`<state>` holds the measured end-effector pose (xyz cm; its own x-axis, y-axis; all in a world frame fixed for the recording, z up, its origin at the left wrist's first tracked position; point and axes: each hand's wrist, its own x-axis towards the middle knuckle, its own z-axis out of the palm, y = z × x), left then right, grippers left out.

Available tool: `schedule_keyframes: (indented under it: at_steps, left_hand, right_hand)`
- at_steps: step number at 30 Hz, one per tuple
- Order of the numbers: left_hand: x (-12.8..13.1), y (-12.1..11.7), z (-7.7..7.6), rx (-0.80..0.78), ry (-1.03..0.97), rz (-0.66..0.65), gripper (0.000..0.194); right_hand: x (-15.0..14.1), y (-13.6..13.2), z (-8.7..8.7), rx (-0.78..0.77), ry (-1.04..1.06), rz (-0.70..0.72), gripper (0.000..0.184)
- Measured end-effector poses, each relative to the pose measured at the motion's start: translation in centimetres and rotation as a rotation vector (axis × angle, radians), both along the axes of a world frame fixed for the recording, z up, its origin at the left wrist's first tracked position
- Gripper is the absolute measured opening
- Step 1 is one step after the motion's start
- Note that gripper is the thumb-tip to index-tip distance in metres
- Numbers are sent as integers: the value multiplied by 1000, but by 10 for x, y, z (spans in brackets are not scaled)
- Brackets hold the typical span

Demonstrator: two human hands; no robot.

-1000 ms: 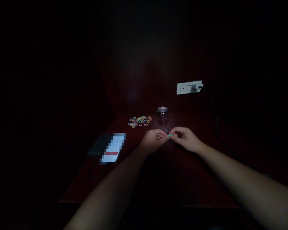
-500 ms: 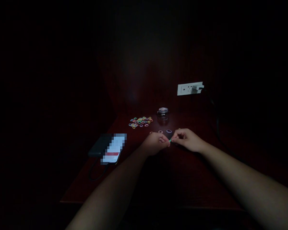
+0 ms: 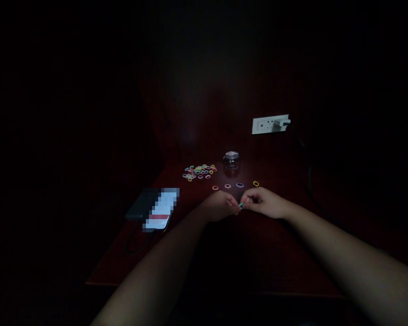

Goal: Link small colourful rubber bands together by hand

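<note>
- Green band (image 3: pixel 240 206): one, small, between my two hands, above the near side of the row; mostly hidden by fingers. Judged very light, soft, stretchy, matt rather than slippery, hard to break. Best taken by opposite edges, in fingertips.
- Left hand (image 3: pixel 221 204): thumb and fingers closed in a pinch on the band's one end.
- Right hand (image 3: pixel 267 202): same pinch, other end; how tightly either squeezes, I cannot tell.
- Row: four bands laid apart, thin rounded loops; orange-pink (image 3: pixel 215 189), pale pink (image 3: pixel 227 188), purple (image 3: pixel 240 186), yellow (image 3: pixel 256 186). Probably elastic fabric; weave too small to read.
- Heap (image 3: pixel 197 171): many mixed pastel loops, loosely overlapping.
- Jar (image 3: pixel 231 164): clear, squat, round, lidded, upright beside the heap; glass or plastic, I cannot tell.
- Table (image 3: pixel 265 253): dark red, smooth, faint sheen.
- Phone (image 3: pixel 161 210): flat, lit, leaning against a dark slab (image 3: pixel 139 206).
- Socket (image 3: pixel 261 126): white, rectangular, plug (image 3: pixel 281 122) fitted.
</note>
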<state>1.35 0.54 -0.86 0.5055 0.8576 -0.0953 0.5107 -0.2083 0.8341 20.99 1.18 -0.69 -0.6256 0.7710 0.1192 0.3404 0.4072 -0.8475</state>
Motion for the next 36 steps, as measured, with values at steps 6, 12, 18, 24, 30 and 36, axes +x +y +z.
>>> schedule_keyframes:
  at_steps: [6,12,18,24,30,36]
  left_hand:
    - [-3,3,-3,31,-12,-28,18]
    - [-3,5,-6,66,-63,-45,26]
    - [-1,3,-6,75,-45,-57,22]
    - [0,0,-2,84,-82,-56,18]
    - [1,-6,6,286,-154,11,4]
    - [2,-7,10,313,-224,54,3]
  right_hand:
    - [1,3,-2,-17,-23,-18,26]
    - [1,3,-3,-65,-27,-2,31]
    - [0,0,-2,-144,44,42,28]
    - [2,-1,2,-259,92,71,28]
    - [3,-6,1,-514,220,211,23]
    - [4,-5,-1,-602,355,256,17]
